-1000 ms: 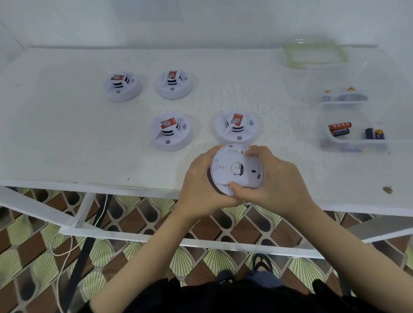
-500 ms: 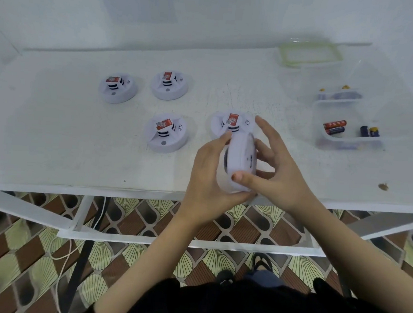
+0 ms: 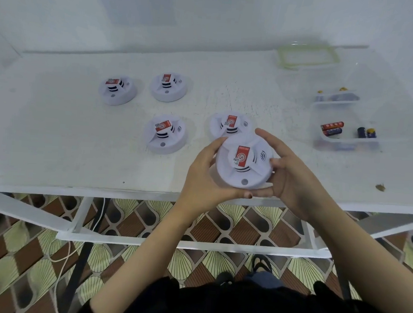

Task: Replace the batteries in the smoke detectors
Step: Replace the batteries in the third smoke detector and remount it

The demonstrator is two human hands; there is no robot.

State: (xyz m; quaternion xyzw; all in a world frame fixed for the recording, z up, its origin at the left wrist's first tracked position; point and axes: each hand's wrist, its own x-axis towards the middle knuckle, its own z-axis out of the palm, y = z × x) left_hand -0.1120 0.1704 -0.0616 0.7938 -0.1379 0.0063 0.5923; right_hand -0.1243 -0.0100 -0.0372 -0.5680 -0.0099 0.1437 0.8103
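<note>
A white worktop (image 3: 55,133) fills the middle of the frame, its paint scuffed and speckled, with a small brown speck (image 3: 380,187) near its right front edge. Behind it a plain white wall (image 3: 210,15) runs across the top of the frame. Below the front edge a white metal frame (image 3: 189,244) shows. Beneath it is a floor (image 3: 17,260) tiled in brown and pale green fan shapes, with a thin white cable (image 3: 62,261) trailing at the lower left.

Just right of centre, over the front edge of the worktop, both hands grip 1 smoke detector (image 3: 243,167), which shows its red label and vents. The left hand (image 3: 206,178) curls round its left rim and the right hand (image 3: 289,176) round its right rim. The thumbs meet under its near edge.

4 more detectors (image 3: 165,137) rest on the worktop at centre and upper left, each with a red label on top. The nearest of them lies just behind the held one.

At the right, a clear plastic container (image 3: 348,144) holds red batteries (image 3: 332,128) and dark blue batteries (image 3: 366,132). A second clear tub (image 3: 336,97) sits just behind it. A green-rimmed lid (image 3: 307,57) lies at the upper right, near the wall.
</note>
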